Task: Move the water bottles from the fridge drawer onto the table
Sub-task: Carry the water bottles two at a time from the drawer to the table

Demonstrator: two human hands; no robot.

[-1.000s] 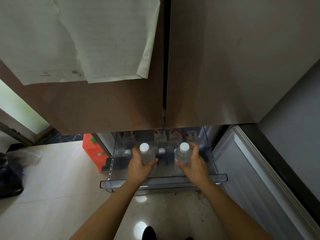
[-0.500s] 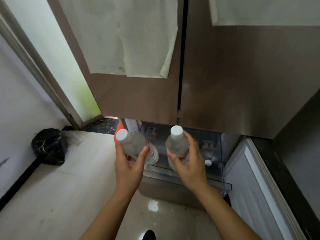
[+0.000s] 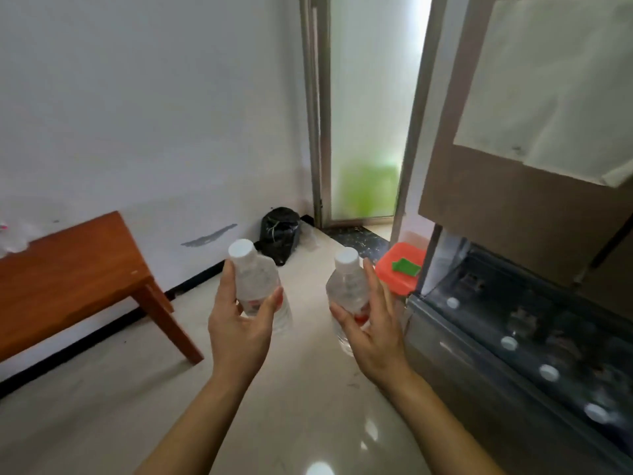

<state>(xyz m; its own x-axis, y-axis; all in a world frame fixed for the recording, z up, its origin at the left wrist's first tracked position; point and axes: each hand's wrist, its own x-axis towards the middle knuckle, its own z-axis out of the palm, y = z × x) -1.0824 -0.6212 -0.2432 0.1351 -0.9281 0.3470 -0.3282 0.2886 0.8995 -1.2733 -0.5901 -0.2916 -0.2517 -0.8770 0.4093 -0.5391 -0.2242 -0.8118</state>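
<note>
Left hand (image 3: 239, 332) wraps the left bottle (image 3: 255, 282) around its lower body, thumb on one side and fingers on the other, white cap up and tilted slightly left. Right hand (image 3: 375, 329) holds the right bottle (image 3: 347, 299) more loosely: palm open behind it, fingers splayed along the side, thumb across the front by the red label. Both bottles are in the air over the floor (image 3: 291, 406), clear of the fridge drawer (image 3: 513, 354), which stands open at right with several more white caps visible inside. Wooden table (image 3: 65, 279) sits to the left against the wall, well apart from both hands; its top looks bare where visible, though the far left edge is blurred. Further back: black bag (image 3: 279, 231) on the floor near the corner, orange box (image 3: 402, 269) just beside the fridge, frosted door (image 3: 366, 108) behind. Risks as I read them: the right-hand grip looks marginal, and a chilled bottle may be wet, so a quick swing toward the table could let it slide out. Placing both at once near the table edge invites a tip. The open drawer juts out, a shin hazard on the return trip.
</note>
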